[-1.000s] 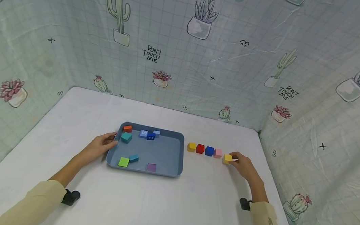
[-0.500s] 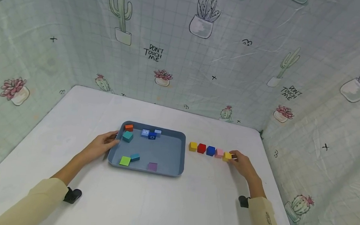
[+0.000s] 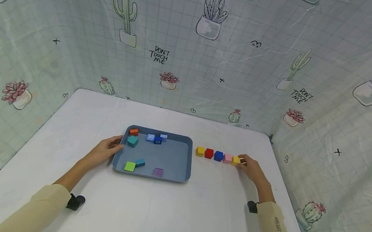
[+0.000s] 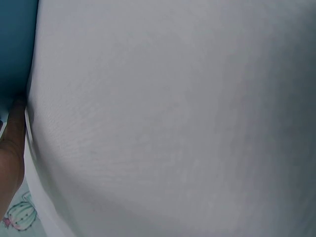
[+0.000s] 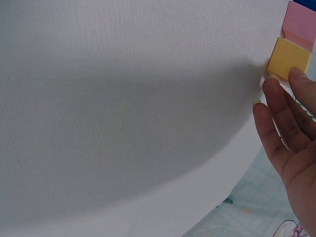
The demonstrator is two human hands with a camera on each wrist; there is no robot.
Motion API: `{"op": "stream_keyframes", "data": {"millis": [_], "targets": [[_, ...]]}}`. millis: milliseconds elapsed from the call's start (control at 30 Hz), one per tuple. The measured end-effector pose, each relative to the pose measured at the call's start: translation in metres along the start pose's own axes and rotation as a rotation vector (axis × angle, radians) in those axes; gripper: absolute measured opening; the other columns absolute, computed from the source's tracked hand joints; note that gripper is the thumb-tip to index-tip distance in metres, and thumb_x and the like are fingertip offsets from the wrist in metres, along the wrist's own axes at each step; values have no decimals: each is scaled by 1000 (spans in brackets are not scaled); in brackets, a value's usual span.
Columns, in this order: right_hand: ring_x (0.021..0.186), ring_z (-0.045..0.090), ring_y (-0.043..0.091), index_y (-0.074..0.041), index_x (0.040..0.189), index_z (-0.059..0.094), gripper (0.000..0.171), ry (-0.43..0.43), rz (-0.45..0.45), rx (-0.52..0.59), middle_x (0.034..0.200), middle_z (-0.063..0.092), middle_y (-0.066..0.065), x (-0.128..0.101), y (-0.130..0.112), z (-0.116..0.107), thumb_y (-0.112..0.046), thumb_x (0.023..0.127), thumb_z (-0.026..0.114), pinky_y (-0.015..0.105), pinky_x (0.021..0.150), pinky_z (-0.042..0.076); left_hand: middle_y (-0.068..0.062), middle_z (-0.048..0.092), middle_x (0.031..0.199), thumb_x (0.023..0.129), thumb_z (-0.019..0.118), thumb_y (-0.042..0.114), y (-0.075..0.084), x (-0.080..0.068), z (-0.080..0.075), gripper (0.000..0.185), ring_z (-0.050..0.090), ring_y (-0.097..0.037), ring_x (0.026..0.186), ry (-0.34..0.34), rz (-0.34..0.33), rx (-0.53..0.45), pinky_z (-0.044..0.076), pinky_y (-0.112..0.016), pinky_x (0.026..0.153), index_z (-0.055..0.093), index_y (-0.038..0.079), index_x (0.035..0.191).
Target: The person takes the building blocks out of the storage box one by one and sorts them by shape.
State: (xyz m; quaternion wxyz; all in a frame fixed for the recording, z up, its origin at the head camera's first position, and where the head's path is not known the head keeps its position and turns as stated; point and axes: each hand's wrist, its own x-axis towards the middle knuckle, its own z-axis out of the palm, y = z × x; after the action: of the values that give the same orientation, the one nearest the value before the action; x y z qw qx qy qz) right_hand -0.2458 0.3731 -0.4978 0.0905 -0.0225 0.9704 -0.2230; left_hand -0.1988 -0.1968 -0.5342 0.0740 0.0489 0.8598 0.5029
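A row of cubes lies on the white table (image 3: 200, 201): yellow (image 3: 199, 151), red (image 3: 208, 153), blue (image 3: 218, 156), pink (image 3: 227, 158) and a second yellow cube (image 3: 235, 160). My right hand (image 3: 249, 165) touches that last yellow cube (image 5: 289, 58) with straight fingertips (image 5: 298, 76), right beside the pink cube (image 5: 302, 22). My left hand (image 3: 107, 148) rests against the left rim of the blue-grey tray (image 3: 174, 157), and one finger (image 4: 12, 143) reaches the tray's edge (image 4: 17, 44). Several coloured blocks lie in the tray, among them a green one (image 3: 129, 166) and a teal one (image 3: 132, 141).
Cloth walls printed with cacti (image 3: 189, 60) close in the table at the back, left and right. The table's right edge runs just beyond my right hand. Bare white tabletop lies in front of the tray.
The right hand slid the end yellow cube left, closing its gap to the pink cube. The left hand and tray stayed put.
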Motion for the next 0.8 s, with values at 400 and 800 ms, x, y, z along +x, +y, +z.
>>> {"op": "stream_keyframes", "data": {"millis": [400,800], "targets": [[105,57,39,-1,136,43,49,32,-23,10,117,58,25,-12,5,1,-11,92,62,50,86,49,-29,38,139,97,54,28,-1,0,0,63,41,-42,125,4,1,4,38,-49,101,28,-4,145],[96,61,29,-11,135,45,49,168,-82,-75,110,62,14,8,57,14,-20,91,64,44,74,54,-30,37,139,97,54,26,1,-1,0,63,39,-43,125,0,10,-8,37,-50,101,27,-6,144]]}}
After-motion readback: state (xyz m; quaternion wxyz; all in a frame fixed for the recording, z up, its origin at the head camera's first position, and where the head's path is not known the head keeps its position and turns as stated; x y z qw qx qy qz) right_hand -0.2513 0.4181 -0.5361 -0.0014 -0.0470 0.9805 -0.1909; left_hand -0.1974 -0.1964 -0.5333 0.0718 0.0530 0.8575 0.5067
